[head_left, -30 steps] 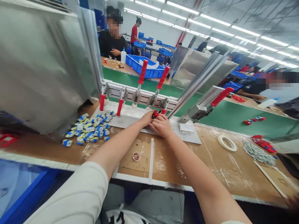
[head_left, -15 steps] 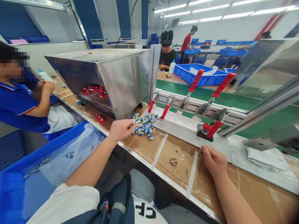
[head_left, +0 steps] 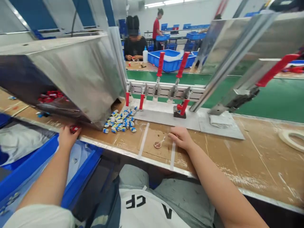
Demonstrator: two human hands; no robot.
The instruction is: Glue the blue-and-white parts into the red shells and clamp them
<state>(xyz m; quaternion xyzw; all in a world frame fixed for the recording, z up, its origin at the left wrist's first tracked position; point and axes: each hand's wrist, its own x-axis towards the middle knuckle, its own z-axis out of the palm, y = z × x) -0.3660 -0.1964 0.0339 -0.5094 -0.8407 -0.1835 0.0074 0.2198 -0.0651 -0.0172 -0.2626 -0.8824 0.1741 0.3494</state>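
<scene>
My left hand (head_left: 66,137) is at the bench's front edge below the mouth of the steel hopper (head_left: 78,69), with its fingers closed on a small red part (head_left: 74,129). More red parts (head_left: 50,95) lie inside the hopper. My right hand (head_left: 180,137) rests on the brown bench with curled fingers and holds nothing. It lies beside a small cap with a stick (head_left: 158,144). A pile of blue-and-white parts (head_left: 120,122) sits between my hands. Behind it is a jig plate (head_left: 163,115) with red-handled toggle clamps (head_left: 160,68), one clamp (head_left: 181,109) down.
A blue bin lined with plastic (head_left: 35,158) stands at my lower left. A green conveyor (head_left: 273,95) runs behind the jig. A tape roll (head_left: 291,137) lies at far right. A person in black (head_left: 134,41) works opposite, next to a blue tray (head_left: 171,61).
My left hand has gone from the jig past the blue-and-white pile to the hopper mouth and now holds a red part. My right hand has drawn back from the clamp onto the bench.
</scene>
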